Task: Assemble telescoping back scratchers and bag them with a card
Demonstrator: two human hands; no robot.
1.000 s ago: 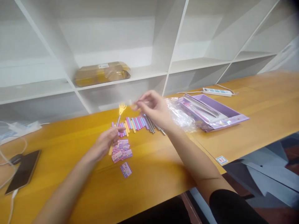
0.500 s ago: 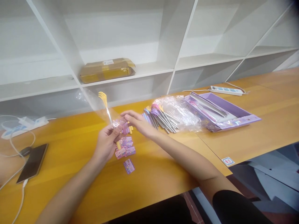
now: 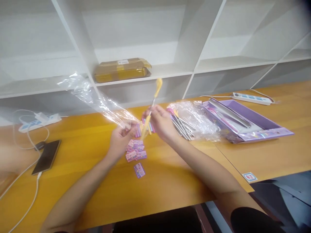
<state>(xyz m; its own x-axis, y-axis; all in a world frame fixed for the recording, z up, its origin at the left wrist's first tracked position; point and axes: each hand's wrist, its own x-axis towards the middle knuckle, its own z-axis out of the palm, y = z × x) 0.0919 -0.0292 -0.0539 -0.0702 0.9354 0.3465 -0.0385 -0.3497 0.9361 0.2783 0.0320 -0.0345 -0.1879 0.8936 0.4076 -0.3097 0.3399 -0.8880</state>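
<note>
My right hand [image 3: 163, 123] is closed around a yellow back scratcher [image 3: 145, 127], its small hand-shaped head up and its yellow handle slanting down to the left. A long clear plastic bag [image 3: 104, 105] trails up and left from my left hand [image 3: 120, 138], whose fingers pinch its end. Beneath the hands lie small pink and purple cards [image 3: 137, 154] in a loose heap, with one card [image 3: 139, 170] apart in front. Pastel handles [image 3: 139, 130] show partly behind my fingers. Right of my right hand, several back scratchers [image 3: 182, 125] with metal rods lie piled.
Crumpled clear plastic [image 3: 202, 118] lies beside an open purple box [image 3: 257, 119] holding rods. At left are a phone [image 3: 46, 157], cables and a power strip [image 3: 40, 123]; another power strip [image 3: 252, 98] is at right. A taped parcel [image 3: 122, 70] rests on the shelf behind.
The back scratcher has passed from my left hand to my right and moved right. My left hand keeps the bag, which now stretches out clear of the scratcher. The view has shifted slightly left.
</note>
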